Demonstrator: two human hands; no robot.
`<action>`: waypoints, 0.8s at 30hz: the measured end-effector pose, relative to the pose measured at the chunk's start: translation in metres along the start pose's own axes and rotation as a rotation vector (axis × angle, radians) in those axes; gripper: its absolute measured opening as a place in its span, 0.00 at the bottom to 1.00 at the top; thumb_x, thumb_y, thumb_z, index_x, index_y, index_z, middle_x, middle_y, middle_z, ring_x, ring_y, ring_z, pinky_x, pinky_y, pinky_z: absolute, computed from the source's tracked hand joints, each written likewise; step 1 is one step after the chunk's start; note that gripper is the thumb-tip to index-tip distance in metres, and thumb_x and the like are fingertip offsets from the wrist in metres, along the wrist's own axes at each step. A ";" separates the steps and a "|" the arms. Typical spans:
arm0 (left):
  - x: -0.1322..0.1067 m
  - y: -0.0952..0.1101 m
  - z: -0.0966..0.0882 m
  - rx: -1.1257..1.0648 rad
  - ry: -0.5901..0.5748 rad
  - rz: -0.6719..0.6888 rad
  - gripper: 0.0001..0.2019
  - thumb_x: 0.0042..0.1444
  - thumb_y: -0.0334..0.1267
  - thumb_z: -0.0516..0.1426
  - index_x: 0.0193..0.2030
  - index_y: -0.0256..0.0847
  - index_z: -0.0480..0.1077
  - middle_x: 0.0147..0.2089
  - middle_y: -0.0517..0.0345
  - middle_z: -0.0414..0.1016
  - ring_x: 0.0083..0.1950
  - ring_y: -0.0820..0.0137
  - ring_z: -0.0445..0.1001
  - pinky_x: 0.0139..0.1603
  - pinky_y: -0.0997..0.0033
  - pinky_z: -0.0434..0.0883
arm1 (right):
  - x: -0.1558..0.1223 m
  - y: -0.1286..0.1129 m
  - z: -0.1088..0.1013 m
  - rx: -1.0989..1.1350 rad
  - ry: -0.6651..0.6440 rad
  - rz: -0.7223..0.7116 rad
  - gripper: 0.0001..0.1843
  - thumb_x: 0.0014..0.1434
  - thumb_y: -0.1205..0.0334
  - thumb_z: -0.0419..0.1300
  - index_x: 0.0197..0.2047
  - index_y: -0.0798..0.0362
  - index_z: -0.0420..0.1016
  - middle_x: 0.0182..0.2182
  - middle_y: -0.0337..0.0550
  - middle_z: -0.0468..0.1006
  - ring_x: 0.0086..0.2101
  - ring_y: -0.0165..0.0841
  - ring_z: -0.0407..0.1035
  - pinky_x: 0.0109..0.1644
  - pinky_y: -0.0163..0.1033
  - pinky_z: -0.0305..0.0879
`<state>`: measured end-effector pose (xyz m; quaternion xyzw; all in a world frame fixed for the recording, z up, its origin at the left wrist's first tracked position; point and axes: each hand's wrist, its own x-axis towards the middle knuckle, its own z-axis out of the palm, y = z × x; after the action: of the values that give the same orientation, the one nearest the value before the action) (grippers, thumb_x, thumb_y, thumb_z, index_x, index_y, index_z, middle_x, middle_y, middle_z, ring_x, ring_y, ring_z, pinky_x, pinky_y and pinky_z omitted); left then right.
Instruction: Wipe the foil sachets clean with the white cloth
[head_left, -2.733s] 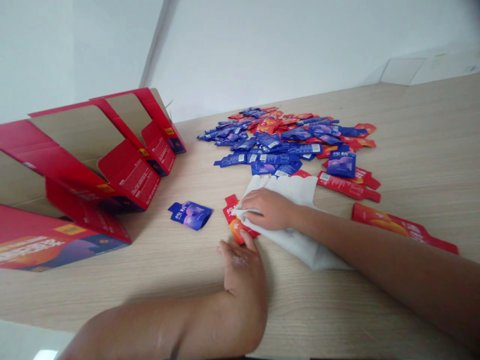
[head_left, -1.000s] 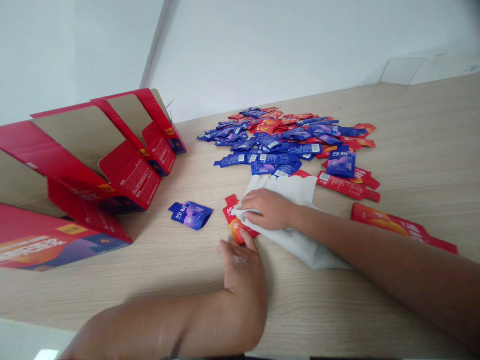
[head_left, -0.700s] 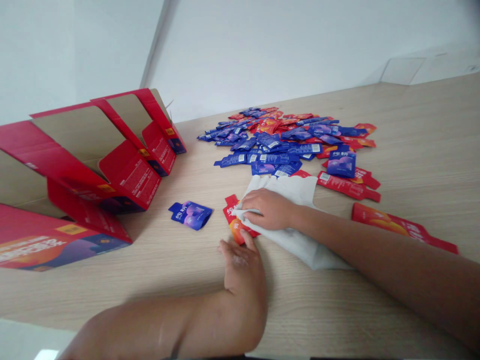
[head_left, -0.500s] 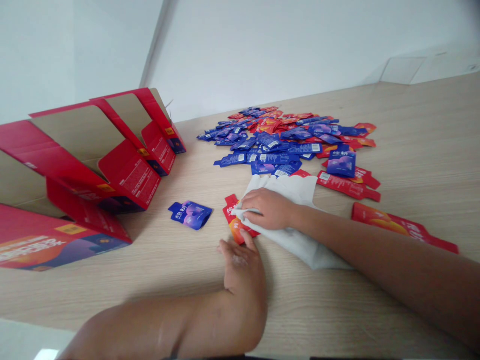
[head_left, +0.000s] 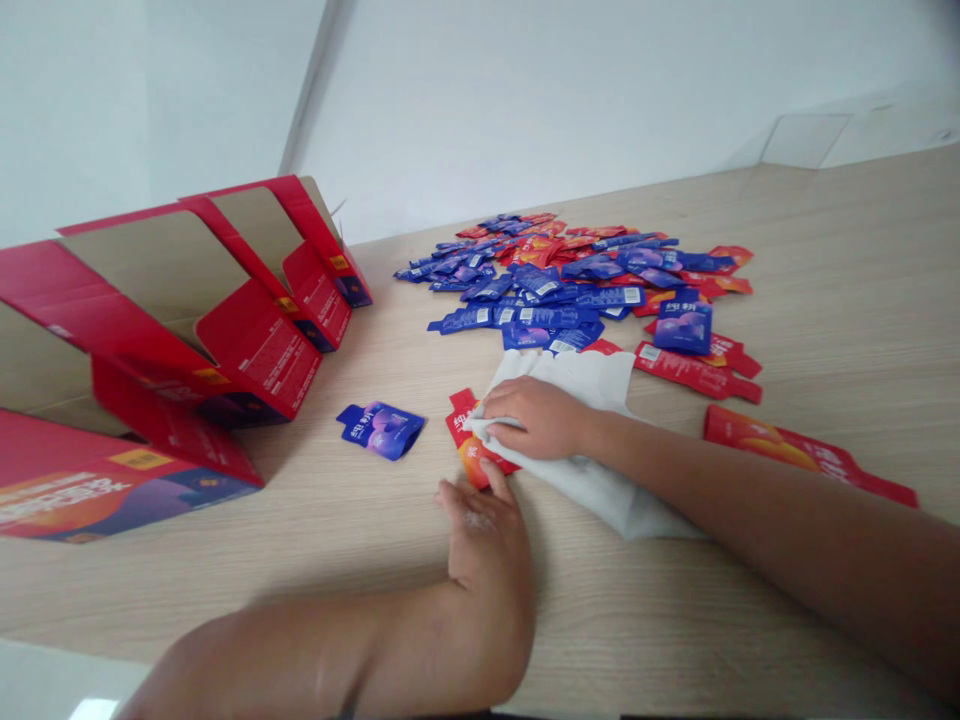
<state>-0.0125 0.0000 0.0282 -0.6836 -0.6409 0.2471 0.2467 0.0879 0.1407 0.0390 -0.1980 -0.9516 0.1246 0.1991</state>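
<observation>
A red and orange sachet [head_left: 471, 452] lies flat on the wooden table [head_left: 825, 330] in front of me. My right hand [head_left: 534, 418] presses a white cloth [head_left: 592, 430] down onto it, fingers curled round the cloth's edge. My left hand [head_left: 484, 530] rests on the table just below, and its fingertips touch the sachet's near edge. A single blue sachet [head_left: 382, 429] lies apart to the left of both hands.
A heap of several blue and red sachets [head_left: 577, 275] spreads behind the cloth. A long red sachet [head_left: 806, 455] lies at the right. Open red cardboard boxes [head_left: 187, 330] stand at the left. A white wall rises behind the table.
</observation>
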 end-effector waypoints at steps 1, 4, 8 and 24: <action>0.000 0.000 0.000 0.004 -0.004 0.001 0.26 0.56 0.20 0.40 0.61 0.26 0.63 0.43 0.35 0.80 0.43 0.63 0.79 0.54 0.55 0.70 | 0.000 0.000 0.000 -0.002 -0.002 0.000 0.10 0.61 0.64 0.53 0.36 0.57 0.75 0.36 0.48 0.77 0.38 0.36 0.69 0.45 0.41 0.61; -0.001 0.000 0.000 0.021 0.001 0.013 0.26 0.57 0.20 0.40 0.61 0.25 0.63 0.44 0.35 0.80 0.44 0.63 0.79 0.55 0.54 0.69 | 0.000 0.000 0.000 -0.005 -0.006 0.001 0.10 0.61 0.64 0.53 0.36 0.57 0.75 0.36 0.48 0.77 0.38 0.36 0.69 0.45 0.41 0.61; -0.002 0.000 0.001 0.048 0.055 -0.005 0.25 0.56 0.20 0.41 0.59 0.27 0.65 0.41 0.36 0.80 0.42 0.63 0.79 0.53 0.56 0.70 | 0.001 0.000 0.000 -0.002 -0.013 0.007 0.10 0.61 0.64 0.53 0.37 0.57 0.75 0.36 0.48 0.77 0.38 0.37 0.69 0.44 0.41 0.60; -0.002 -0.001 -0.002 -0.097 0.060 -0.037 0.25 0.56 0.20 0.42 0.59 0.25 0.65 0.40 0.34 0.80 0.41 0.62 0.79 0.53 0.54 0.70 | 0.000 0.000 0.000 0.003 -0.008 -0.003 0.10 0.61 0.65 0.53 0.37 0.57 0.75 0.36 0.48 0.77 0.38 0.36 0.69 0.45 0.41 0.60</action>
<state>-0.0119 -0.0015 0.0299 -0.6901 -0.6569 0.1904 0.2369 0.0879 0.1408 0.0394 -0.1956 -0.9526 0.1263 0.1960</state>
